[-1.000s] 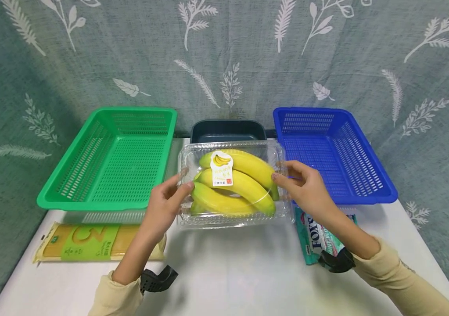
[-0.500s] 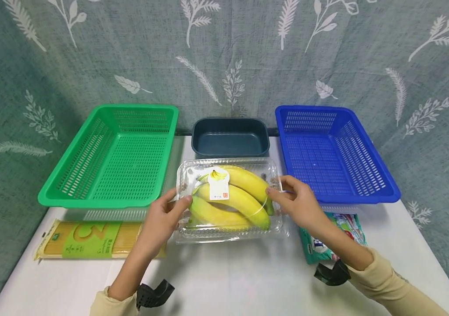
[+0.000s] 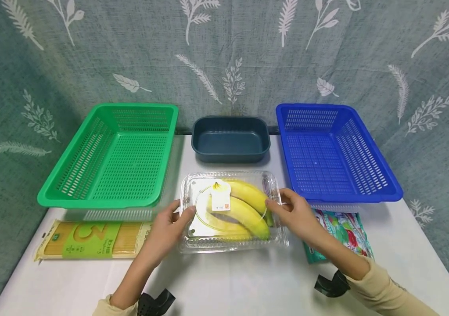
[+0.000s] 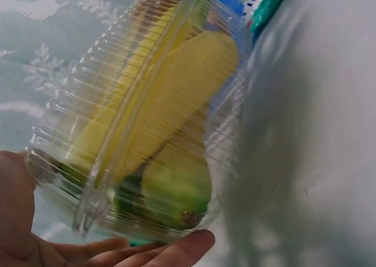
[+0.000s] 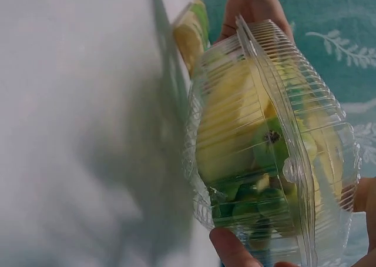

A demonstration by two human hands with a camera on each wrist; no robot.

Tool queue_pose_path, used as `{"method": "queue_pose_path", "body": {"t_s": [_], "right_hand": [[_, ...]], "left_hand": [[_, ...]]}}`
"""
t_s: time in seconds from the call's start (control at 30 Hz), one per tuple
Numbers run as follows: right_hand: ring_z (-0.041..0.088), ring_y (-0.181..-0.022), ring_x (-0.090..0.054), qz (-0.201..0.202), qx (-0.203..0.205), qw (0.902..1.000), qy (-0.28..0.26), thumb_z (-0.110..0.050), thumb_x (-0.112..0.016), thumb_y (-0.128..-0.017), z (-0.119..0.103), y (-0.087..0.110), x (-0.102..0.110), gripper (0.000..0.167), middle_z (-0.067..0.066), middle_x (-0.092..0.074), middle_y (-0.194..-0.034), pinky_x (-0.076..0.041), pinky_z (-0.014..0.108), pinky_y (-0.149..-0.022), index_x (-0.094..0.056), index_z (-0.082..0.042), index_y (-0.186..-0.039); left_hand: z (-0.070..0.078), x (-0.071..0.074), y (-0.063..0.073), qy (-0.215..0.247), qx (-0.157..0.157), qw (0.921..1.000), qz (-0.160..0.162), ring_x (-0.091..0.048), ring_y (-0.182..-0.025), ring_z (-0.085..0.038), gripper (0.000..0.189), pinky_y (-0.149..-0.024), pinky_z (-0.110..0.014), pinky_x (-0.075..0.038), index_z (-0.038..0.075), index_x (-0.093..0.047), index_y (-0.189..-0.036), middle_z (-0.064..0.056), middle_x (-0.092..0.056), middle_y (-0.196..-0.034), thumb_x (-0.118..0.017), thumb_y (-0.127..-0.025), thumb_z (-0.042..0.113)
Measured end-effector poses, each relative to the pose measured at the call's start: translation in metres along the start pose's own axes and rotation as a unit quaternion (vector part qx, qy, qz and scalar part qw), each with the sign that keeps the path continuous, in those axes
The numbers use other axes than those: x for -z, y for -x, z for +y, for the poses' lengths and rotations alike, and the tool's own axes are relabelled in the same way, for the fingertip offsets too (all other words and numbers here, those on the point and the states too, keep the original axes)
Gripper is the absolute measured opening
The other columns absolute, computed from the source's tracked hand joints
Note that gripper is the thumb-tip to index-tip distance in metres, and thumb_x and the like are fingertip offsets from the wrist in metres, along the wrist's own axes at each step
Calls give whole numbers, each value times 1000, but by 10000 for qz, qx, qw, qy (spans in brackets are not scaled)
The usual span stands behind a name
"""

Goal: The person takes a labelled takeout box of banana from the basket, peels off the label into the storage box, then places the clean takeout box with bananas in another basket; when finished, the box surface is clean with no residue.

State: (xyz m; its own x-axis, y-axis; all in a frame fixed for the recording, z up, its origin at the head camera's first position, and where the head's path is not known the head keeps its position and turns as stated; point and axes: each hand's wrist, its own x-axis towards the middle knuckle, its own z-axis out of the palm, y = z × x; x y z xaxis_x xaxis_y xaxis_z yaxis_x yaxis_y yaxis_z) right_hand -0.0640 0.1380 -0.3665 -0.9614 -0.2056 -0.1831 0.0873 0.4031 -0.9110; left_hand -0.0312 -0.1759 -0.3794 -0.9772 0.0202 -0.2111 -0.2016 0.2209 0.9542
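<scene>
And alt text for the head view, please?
A person's fingers grip both ends of a clear box of bananas over a table. Behind stand a green basket, dark tub and blue basket; a pasta pack lies left, a teal packet right.

At rear left, green basket (image 3: 129, 166); at rear right, blue basket (image 3: 317, 164); between them, dark teal tub (image 3: 230, 143); nearer, at left, yellow pasta packet (image 3: 90, 240); at right, turquoise bag (image 3: 344, 229); behind, leaf-patterned cloth (image 3: 256, 83); beneath, white table (image 3: 232, 283)

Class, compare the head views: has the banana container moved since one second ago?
Yes, toward the bottom of the view: the banana container hid the front of the dark tray earlier; now that front shows, with white table between them.
</scene>
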Motion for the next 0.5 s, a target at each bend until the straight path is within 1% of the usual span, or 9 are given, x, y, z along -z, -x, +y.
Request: {"method": "queue_pose_path", "body": {"t_s": [0.03, 0.13, 0.2, 0.27, 0.37, 0.5], "right_hand": [[33, -112, -63, -1, -14, 10000, 2, -36, -64, -99, 2, 0, 0, 56, 28, -50, -139, -58, 40, -83, -50, 4, -136], [30, -108, -65, -14, -59, 10000, -31, -35, -64, -99, 6, 0, -2, 56, 28, -51, -138, -58, 35, -77, -50, 4, -136], [29, -107, -65, -4, -84, 10000, -35, -35, -64, -99, 9, 1, -3, 54, 27, -52, -136, -57, 34, -74, -52, 4, -134], [29, -107, -64, -2, -102, 9999, -30, -35, -65, -99, 12, 2, -4, 53, 27, -51, -136, -57, 33, -73, -52, 3, -133], [28, -103, -65, -12, -125, 9999, -44, -34, -65, -98, 15, 2, -4, 50, 26, -53, -134, -57, 33, -70, -54, 3, -130], [24, -97, -67, -85, -116, 9998, -127, -32, -65, -98, 20, 1, -4, 46, 24, -57, -127, -58, 33, -69, -55, 3, -127]], "left_hand": [[-1, -1, 0, 0, 31, 10000, -28, -69, -76, -25, 55, -61, -32, -57, 1, -46, -143, -22, -70, -102, -60, -101, 33], [-3, -2, 0, -162, 88, 9998, -25, -68, -75, -22, 57, -60, -32, -55, 0, -46, -143, -20, -71, -102, -60, -101, 36], [-6, -4, 0, -232, 84, 9997, -20, -67, -73, -20, 54, -58, -31, -55, 1, -49, -140, -18, -72, -99, -61, -101, 35], [-8, -5, 0, -353, 107, 9993, 1, -66, -70, -18, 49, -56, -31, -54, 3, -54, -137, -15, -72, -94, -62, -100, 35], [-10, -7, -1, -395, 164, 9991, -30, -68, -70, -19, 44, -57, -32, -55, 5, -57, -133, -14, -72, -92, -62, -100, 34], [-13, -9, -3, -491, 205, 9986, -52, -68, -69, -21, 45, -56, -33, -56, 5, -57, -133, -13, -72, -90, -62, -100, 35]]}}
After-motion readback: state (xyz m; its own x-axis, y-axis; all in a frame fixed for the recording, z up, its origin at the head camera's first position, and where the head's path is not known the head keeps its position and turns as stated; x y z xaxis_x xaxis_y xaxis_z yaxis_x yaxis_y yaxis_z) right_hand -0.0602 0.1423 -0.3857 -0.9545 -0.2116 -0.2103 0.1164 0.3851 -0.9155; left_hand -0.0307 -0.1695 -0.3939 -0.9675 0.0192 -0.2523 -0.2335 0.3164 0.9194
